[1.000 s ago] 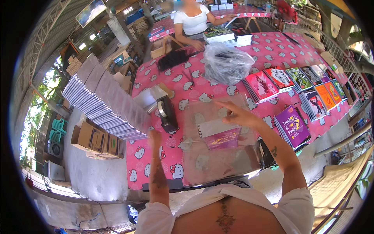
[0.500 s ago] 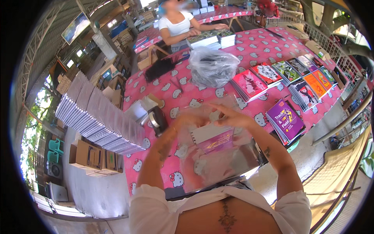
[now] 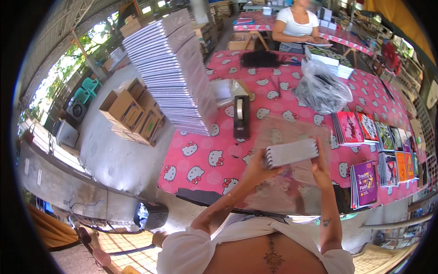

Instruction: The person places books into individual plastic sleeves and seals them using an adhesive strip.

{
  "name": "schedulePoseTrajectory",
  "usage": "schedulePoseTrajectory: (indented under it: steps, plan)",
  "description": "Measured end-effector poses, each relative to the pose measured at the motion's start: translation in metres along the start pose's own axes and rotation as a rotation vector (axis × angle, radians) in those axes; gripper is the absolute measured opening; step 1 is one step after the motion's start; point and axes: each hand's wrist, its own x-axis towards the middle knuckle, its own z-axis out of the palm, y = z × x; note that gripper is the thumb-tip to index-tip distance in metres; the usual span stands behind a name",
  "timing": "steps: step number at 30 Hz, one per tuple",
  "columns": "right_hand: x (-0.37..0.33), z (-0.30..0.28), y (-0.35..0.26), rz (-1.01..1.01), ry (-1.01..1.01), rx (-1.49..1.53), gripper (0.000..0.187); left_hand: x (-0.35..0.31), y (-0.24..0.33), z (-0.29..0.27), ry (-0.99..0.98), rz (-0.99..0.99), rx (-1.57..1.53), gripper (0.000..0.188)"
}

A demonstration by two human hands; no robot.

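Both my hands hold a small stack of spiral-bound notebooks [image 3: 292, 152] edge-on above the pink patterned table [image 3: 205, 155]. My left hand [image 3: 258, 168] grips its left end and my right hand [image 3: 318, 170] grips its right end. A clear plastic sheet [image 3: 292, 132] hangs around the stack, between my hands and the table. A black tape dispenser [image 3: 241, 115] stands just left of it on the table.
A tall leaning pile of grey notebooks [image 3: 175, 68] fills the table's left side. A filled clear plastic bag [image 3: 321, 91] sits further back. Rows of colourful notebooks [image 3: 374, 137] lie on the right. Cardboard boxes [image 3: 132, 112] stand on the floor at left. Another person [image 3: 296, 25] works at the far end.
My hands have lifted the notebook stack off the table and turned it edge-on, with both hands now gripping its ends. My head has swung so the table sits more to the right.
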Motion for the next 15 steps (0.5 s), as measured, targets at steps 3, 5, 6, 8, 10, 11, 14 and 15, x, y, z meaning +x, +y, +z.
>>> schedulePoseTrajectory:
  steps: [3,5,6,8,10,11,14,15]
  plan:
    - [0.014,0.012,-0.032,-0.122,-0.042,0.001,0.084,-0.041,0.032,-0.09,0.253,0.414,0.403,0.064]
    - [0.009,-0.017,-0.034,-0.086,0.152,-0.342,0.076,-0.068,0.025,-0.141,0.424,0.274,0.23,0.059]
    - [0.001,-0.041,-0.03,-0.069,0.228,-0.53,0.072,-0.079,0.005,-0.163,0.523,0.162,0.097,0.055]
    - [-0.029,-0.105,-0.02,0.017,0.383,-0.865,0.067,-0.081,-0.021,-0.195,0.894,0.105,-0.125,0.049]
    - [-0.06,-0.169,-0.012,0.23,0.574,-1.106,0.066,-0.067,-0.053,-0.23,1.158,-0.082,-0.177,0.049]
    - [-0.074,-0.198,-0.009,0.376,0.695,-1.194,0.065,-0.062,-0.07,-0.245,1.412,-0.28,-0.229,0.049]
    - [-0.115,-0.277,-0.023,0.364,0.632,-1.273,0.068,-0.036,-0.119,-0.265,1.298,-0.258,-0.733,0.058]
    - [-0.115,-0.292,-0.017,0.349,0.611,-1.251,0.068,-0.043,-0.145,-0.285,1.344,-0.183,-0.632,0.065]
